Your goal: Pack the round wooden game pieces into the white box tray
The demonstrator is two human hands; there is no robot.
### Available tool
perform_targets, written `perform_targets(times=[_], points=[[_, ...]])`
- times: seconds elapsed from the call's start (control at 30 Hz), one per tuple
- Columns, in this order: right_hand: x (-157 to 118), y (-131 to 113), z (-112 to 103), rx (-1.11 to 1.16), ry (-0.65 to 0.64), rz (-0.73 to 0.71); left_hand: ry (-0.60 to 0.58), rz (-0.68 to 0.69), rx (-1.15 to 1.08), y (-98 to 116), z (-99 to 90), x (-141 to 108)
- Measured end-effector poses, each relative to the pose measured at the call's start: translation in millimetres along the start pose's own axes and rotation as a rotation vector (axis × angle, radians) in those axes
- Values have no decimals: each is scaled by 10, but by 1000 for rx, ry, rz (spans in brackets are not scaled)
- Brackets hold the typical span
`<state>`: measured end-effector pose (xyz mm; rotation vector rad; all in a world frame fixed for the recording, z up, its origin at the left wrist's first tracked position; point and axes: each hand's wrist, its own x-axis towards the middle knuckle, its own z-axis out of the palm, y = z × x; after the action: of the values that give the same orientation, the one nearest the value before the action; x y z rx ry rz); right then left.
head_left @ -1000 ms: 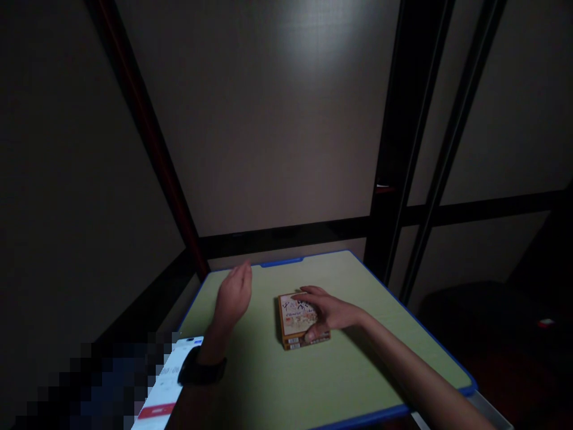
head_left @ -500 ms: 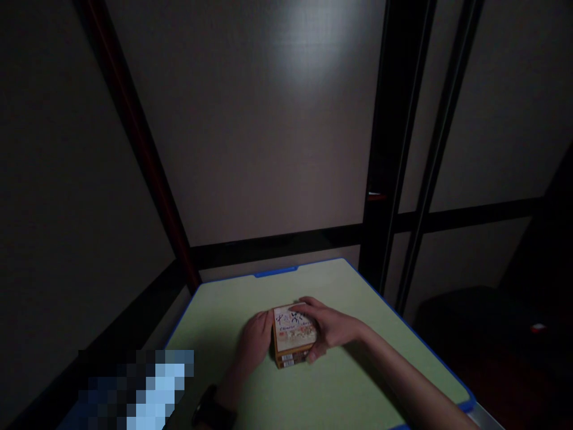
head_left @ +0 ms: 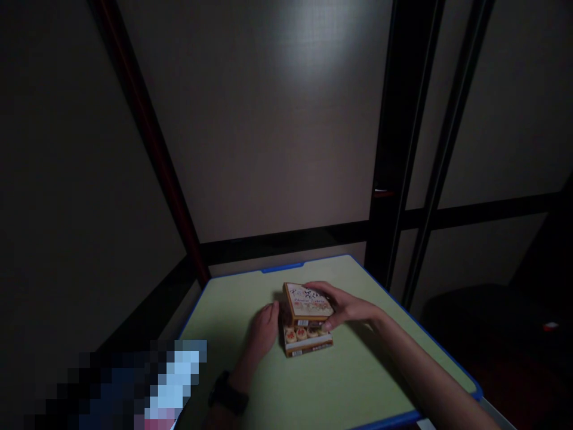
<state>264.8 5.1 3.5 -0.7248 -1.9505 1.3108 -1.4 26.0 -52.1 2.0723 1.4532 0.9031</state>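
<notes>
A cardboard Chinese chess box stands on the table, its printed lid (head_left: 307, 306) raised and tilted off the lower tray (head_left: 308, 345). Round wooden chess pieces (head_left: 301, 334) with red characters show in the gap along the near side. My right hand (head_left: 342, 304) grips the lid by its right side, fingers over the top and thumb at the near corner. Just left of the box, my left hand (head_left: 265, 328) has its fingers stretched forward, tips close to the box's left side; whether they touch it I cannot tell. A dark watch (head_left: 228, 393) is on my left wrist.
The light green table top (head_left: 215, 316) has a blue edge and a blue tab (head_left: 282, 267) at the far side. Behind it rises a panelled wall (head_left: 268, 149) with dark strips. Something dark (head_left: 474, 310) stands right of the table. A pixelated patch covers the lower left.
My right hand has lifted the lid up off the tray, so the chess pieces now show. My left hand stays at the box's left. The view has shifted slightly.
</notes>
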Motion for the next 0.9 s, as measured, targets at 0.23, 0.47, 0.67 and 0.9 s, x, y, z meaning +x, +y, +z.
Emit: perform_targets(times=[0.23, 0.47, 0.67, 0.9], points=[[-268, 215, -573, -87, 231, 247, 16, -12, 117, 71, 58, -18], [-410, 333, -816, -432, 130, 483, 10, -14, 143, 31, 76, -22], [-373, 31, -763, -558, 70, 510, 53, -35, 43, 6, 86, -9], [196, -352, 128, -733, -239, 302, 131, -172, -142, -31, 85, 49]])
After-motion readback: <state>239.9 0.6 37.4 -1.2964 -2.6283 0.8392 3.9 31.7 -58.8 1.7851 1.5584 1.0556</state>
